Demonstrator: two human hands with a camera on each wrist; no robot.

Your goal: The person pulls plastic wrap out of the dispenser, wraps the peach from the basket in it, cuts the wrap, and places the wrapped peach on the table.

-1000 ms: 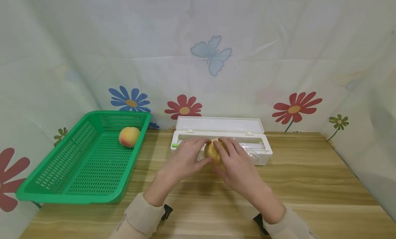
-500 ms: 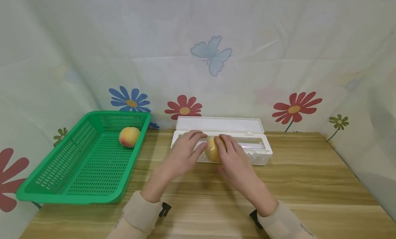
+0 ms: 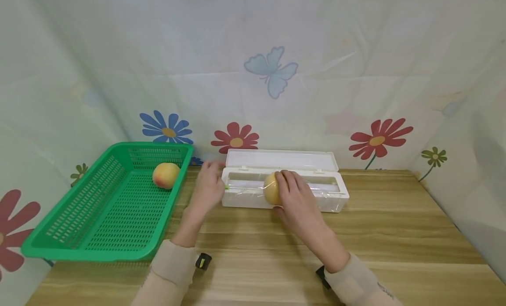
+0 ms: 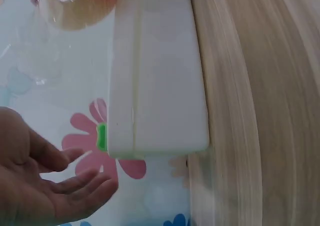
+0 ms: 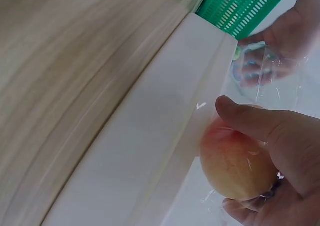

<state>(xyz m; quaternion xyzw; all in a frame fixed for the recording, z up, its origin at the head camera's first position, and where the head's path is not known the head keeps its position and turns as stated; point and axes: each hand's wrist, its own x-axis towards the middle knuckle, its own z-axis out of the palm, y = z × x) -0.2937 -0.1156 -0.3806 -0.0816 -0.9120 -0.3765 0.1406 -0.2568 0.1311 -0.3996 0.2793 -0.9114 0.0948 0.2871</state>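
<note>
My right hand [image 3: 297, 202] grips a peach [image 3: 270, 189] over the front of the open white cling film box [image 3: 245, 200]. In the right wrist view the thumb lies across the reddish side of that peach, and the fingers curl round it. Clear film [image 5: 272, 83] stretches loosely from the peach toward the left hand. My left hand [image 3: 205, 189] is at the left end of the box, beside the green slider [image 4: 101, 137]. The left wrist view shows its fingers [image 4: 82, 193] loosely bent, apart from the slider, with nothing seen between them.
A green plastic basket [image 3: 84, 253] stands on the left of the wooden table [image 3: 253, 262], with another peach [image 3: 166, 175] inside. The white lid [image 3: 280, 158] of the box is raised against the flowered curtain [image 3: 316, 99]. A film roll [image 3: 322, 187] lies in the box.
My left hand has left the peach and moved left to the end of the box. The right hand keeps its hold on the peach, which has barely moved.
</note>
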